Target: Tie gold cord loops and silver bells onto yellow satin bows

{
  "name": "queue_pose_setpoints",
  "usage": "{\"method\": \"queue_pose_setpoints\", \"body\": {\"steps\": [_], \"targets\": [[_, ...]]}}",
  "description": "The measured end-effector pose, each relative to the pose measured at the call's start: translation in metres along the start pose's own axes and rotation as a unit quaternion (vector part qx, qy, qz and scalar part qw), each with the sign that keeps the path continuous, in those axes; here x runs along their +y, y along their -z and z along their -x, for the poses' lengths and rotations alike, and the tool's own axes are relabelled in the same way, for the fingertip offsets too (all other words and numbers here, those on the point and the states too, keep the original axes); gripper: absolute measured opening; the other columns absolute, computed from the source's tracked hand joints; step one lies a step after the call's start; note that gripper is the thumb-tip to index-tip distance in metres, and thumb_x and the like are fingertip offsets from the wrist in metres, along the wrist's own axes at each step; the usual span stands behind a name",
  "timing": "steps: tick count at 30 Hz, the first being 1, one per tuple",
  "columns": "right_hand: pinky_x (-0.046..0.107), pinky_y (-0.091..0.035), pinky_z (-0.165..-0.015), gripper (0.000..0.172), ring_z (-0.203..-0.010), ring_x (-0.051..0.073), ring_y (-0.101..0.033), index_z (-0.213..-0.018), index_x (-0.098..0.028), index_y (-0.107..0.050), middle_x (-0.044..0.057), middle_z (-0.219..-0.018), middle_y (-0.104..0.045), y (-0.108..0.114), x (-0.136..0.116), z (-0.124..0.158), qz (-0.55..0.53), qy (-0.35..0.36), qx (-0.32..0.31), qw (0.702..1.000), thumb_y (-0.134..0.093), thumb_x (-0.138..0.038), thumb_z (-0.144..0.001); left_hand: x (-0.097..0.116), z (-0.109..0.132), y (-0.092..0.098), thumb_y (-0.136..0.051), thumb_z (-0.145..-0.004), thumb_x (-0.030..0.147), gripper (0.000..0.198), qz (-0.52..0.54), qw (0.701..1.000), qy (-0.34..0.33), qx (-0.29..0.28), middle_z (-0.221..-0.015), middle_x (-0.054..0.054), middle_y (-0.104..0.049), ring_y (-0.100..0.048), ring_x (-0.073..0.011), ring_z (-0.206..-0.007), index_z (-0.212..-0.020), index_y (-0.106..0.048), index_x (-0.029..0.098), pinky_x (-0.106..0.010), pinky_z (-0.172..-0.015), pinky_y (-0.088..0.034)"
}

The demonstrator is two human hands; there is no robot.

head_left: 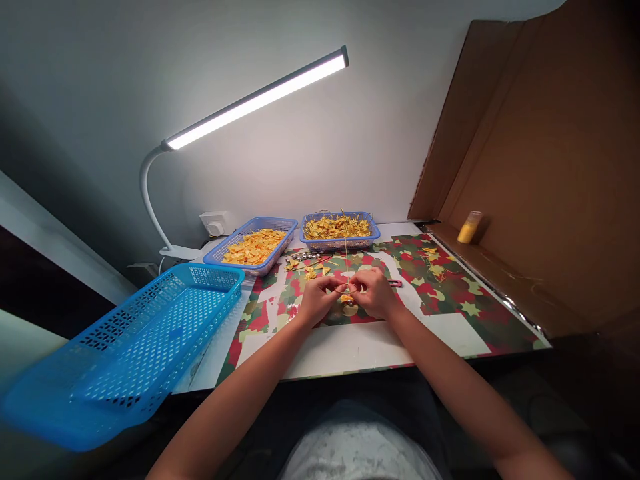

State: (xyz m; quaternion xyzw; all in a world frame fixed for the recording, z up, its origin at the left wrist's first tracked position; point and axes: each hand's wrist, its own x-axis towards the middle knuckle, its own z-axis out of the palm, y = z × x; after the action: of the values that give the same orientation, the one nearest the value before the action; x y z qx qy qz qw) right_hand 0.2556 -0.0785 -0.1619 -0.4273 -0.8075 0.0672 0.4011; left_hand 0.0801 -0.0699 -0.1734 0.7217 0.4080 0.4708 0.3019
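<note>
My left hand (316,299) and my right hand (376,292) meet over the patterned table cover (450,280), fingers pinched together. Between them they hold a thin gold string (345,267) that rises from my fingers, looped around a small orange-yellow piece (347,299). A few similar yellow pieces (306,269) lie loose on the cover just beyond my hands. Small metal bits (303,256) lie next to them.
Two blue baskets at the back hold yellow pieces: one (253,245) on the left, one (340,229) on the right. A large empty blue basket (140,340) overhangs the table's left edge. A desk lamp (255,100), a wall socket (216,223), a cardboard wall (540,167) and a small yellow bottle (469,227) surround the table.
</note>
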Motion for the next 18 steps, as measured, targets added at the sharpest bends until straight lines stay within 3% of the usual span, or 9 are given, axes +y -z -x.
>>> {"method": "queue_pose_setpoints", "body": {"steps": [13,18], "targets": [[0.034,-0.03,-0.081,0.015,-0.063,0.015,-0.047,-0.064,-0.019,-0.056,0.0,-0.064,-0.061,0.0007,-0.0001,0.0012,0.005,-0.004,-0.033,0.999,-0.053,-0.025,-0.078,0.0017,-0.0003,0.0002,-0.061,-0.081,0.038,0.025,-0.049,0.997,0.026,-0.058,-0.072,-0.004,-0.072,-0.063,-0.0158,-0.067,-0.074,-0.069,0.016,-0.024,-0.061,-0.047],[0.034,-0.033,-0.079,0.012,-0.068,0.017,-0.049,-0.061,-0.019,-0.054,0.001,-0.063,-0.059,0.0012,0.0051,-0.0022,-0.014,-0.071,-0.04,0.997,-0.054,-0.017,-0.073,-0.0021,-0.0009,0.001,-0.063,-0.078,0.03,0.019,-0.134,0.988,0.016,-0.072,-0.096,-0.007,-0.071,-0.062,-0.0236,-0.091,-0.092,-0.068,0.019,-0.035,-0.08,-0.048]]}}
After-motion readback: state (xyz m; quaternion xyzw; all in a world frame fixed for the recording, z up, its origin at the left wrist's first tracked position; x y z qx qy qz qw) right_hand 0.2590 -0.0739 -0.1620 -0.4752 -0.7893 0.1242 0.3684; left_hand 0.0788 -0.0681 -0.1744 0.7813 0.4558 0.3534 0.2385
